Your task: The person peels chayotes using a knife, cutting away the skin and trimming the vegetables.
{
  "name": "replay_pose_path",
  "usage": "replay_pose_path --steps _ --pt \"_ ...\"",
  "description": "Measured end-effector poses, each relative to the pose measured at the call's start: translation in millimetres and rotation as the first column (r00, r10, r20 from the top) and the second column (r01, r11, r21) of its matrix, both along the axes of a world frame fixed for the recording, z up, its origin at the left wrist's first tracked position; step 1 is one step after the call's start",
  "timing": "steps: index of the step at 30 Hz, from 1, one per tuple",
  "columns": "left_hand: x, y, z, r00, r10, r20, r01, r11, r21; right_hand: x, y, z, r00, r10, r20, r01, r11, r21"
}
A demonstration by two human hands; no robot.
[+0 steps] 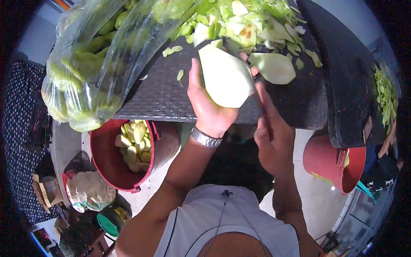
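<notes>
Dark woven wicker covered the surface (158,100) beyond and beneath the hands, sunlit along its middle, with pale floor tiles showing below its edge. Held just above that edge, a large peeled mango (227,77) sat in the left hand (212,115), the palm cupped under its lower part and the thumb raised along its side; a metal watch (206,138) circled that wrist. Close by, the right hand (274,132) was closed around a slim dark handle (266,112), its fingertips showing at the mango's right edge; whatever tool the handle belonged to was mostly hidden, so its kind could not be told. Just beyond the right fingertips lay a second peeled mango piece (274,70), and past both hands spread a heap of green and whitish peelings (278,32), with a few scraps lying loose nearer the left hand. Left of the left hand, a clear plastic bag (81,94) full of green mangoes slumped over the surface's edge. Below that bag, on the left hand's outer side, a red bucket (107,160) held peeled pieces (138,137). To the right of the right hand, and lower than the surface, stood another red bucket (314,156); farther out lay more green peelings.
</notes>
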State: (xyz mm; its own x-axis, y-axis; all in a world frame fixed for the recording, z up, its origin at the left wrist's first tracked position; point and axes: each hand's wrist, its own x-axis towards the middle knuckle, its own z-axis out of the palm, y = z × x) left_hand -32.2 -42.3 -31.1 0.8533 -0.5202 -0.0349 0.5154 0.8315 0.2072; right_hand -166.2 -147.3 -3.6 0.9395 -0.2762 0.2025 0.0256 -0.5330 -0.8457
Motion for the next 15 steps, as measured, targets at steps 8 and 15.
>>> replay_pose_path --steps 8,15 --pt "9 3 0 0.994 0.058 0.092 -0.067 0.993 0.097 -18 -3 -15 0.989 0.007 -0.147 -0.028 0.990 -0.140" --pt "6 0 -5 0.990 0.046 0.136 -0.052 0.998 0.043 -21 3 -19 0.984 0.017 -0.176 -0.051 0.980 -0.192"
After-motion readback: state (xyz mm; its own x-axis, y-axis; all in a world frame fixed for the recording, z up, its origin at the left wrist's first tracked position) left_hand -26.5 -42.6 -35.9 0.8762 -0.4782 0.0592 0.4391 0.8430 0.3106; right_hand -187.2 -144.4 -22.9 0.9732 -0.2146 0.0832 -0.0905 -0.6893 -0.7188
